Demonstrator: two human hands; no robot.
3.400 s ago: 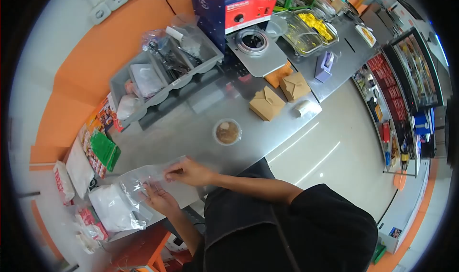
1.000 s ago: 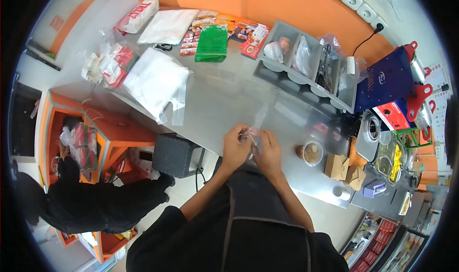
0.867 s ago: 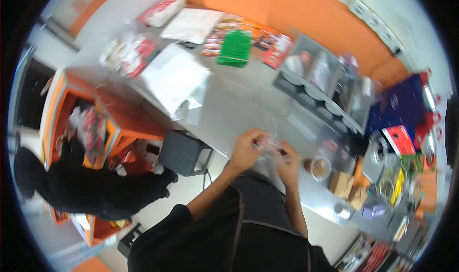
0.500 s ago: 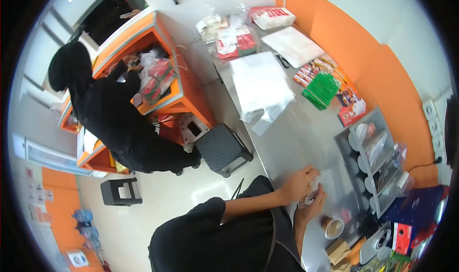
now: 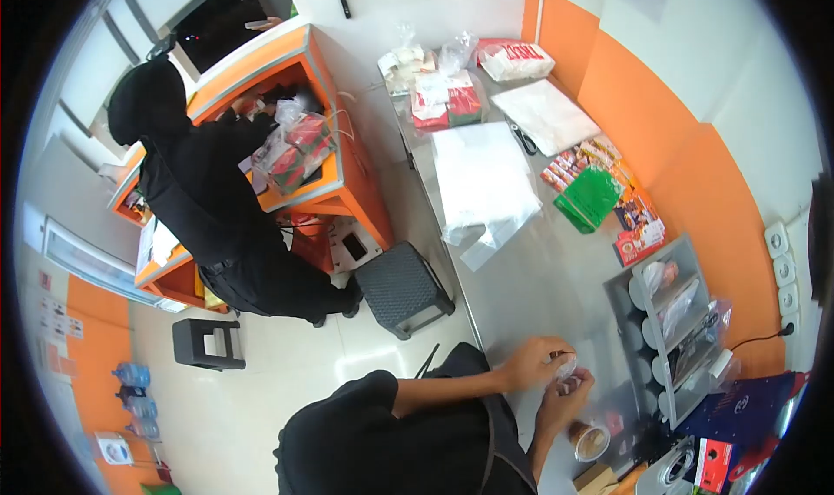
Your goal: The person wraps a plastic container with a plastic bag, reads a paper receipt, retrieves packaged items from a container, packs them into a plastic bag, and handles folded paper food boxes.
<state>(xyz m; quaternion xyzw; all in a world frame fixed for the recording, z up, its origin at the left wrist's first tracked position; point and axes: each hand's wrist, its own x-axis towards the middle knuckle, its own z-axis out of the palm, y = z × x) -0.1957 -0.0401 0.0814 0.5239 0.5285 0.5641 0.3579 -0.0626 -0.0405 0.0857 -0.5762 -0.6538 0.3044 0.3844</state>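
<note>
Over the steel table, my left hand [image 5: 536, 362] and my right hand [image 5: 566, 401] are close together, fingers pinched. Between them is a small, crinkled, clear plastic bag [image 5: 566, 370]; what it contains is too small to make out. Just below my right hand on the table stands a clear plastic cup [image 5: 591, 441] with brown contents. A pinkish small item [image 5: 614, 422] lies beside the cup.
A grey organizer [image 5: 665, 338] with cups and packets stands right of my hands. Farther along the table [image 5: 504, 304] lie clear plastic sheets [image 5: 486, 182], a green packet [image 5: 589, 199] and bagged boxes [image 5: 447, 99]. A person in black [image 5: 208, 191] works at an orange counter; a stool [image 5: 404, 288] stands between.
The view has shifted slightly. My hands stay together on the small plastic bag, and my fingers have moved a little on it. The person in black still leans over the orange counter.
</note>
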